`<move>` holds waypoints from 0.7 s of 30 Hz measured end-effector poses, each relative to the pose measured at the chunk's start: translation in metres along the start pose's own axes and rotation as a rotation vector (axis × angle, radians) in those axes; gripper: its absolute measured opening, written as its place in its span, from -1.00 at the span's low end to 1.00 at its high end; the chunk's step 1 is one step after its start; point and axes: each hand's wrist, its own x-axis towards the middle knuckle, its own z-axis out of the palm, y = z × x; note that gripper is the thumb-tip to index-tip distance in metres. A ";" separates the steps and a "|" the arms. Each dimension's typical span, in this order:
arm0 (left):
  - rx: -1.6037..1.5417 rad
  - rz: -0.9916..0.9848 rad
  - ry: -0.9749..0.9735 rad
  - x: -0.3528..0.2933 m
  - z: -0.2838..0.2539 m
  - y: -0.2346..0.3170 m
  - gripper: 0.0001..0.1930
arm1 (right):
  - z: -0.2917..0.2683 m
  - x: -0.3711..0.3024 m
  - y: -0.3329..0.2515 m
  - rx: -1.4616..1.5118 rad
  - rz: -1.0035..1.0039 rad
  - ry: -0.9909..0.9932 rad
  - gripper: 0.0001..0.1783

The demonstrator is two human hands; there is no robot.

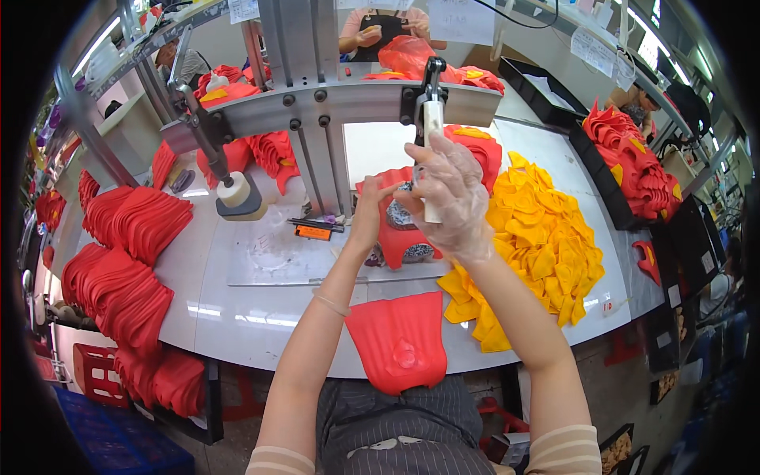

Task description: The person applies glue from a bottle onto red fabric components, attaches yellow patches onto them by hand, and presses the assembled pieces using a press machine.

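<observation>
My right hand [451, 198], in a clear plastic glove, is wrapped round the white handle [433, 119] of a toggle clamp on a metal press frame. Below it a red moulded piece [393, 241] lies over a speckled grey block [402, 215]. My bare left hand [372, 204] rests at the left edge of that piece, its fingers stretched out toward the block. The gloved hand hides part of the block and the lower clamp. Another red piece [400, 340], ribbed and flared, lies at the table's near edge, in front of my apron.
A heap of yellow pieces [542, 229] spreads to the right of my forearm. Stacked red pieces [119, 293] line the left edge. A second clamp with a padded foot [237, 198] hangs at left, near an orange box [313, 233]. Black trays [613, 178] stand right; a person [384, 32] sits opposite.
</observation>
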 end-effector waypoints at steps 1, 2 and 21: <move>0.000 -0.003 -0.003 -0.004 0.002 0.002 -0.17 | 0.005 -0.004 0.009 -0.078 -0.079 -0.013 -0.63; -0.008 -0.012 0.022 -0.009 0.005 0.005 -0.20 | 0.006 -0.007 0.016 -0.157 -0.160 -0.025 -0.60; 0.321 -0.115 0.264 -0.338 0.001 0.018 -0.53 | -0.086 -0.148 -0.140 0.056 0.653 -0.415 -0.46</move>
